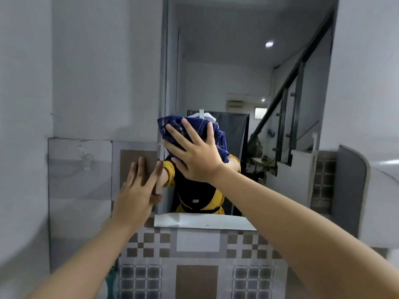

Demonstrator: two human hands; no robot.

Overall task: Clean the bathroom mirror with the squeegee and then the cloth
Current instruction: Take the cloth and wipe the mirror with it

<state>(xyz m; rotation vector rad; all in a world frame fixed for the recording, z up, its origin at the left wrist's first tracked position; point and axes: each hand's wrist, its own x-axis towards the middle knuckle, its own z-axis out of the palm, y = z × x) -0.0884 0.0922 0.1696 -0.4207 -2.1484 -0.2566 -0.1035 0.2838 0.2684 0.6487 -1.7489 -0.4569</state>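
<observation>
The tall bathroom mirror (pixel 248 72) fills the wall ahead and reflects a room with a staircase. My right hand (pixel 194 154) lies flat with spread fingers on a dark blue cloth (pixel 218 137), pressing it against the glass in the mirror's lower left part. My left hand (pixel 138 190) rests flat, fingers apart, on the tiled wall at the mirror's left edge, holding nothing. The cloth bunches up around and above my right fingers. No squeegee is in view.
A white ledge (pixel 200 221) runs under the mirror, above patterned brown and grey tiles (pixel 194 255). A clear plastic hook (pixel 85 157) is stuck on the left wall. A grey panel (pixel 349 190) stands to the right of the mirror.
</observation>
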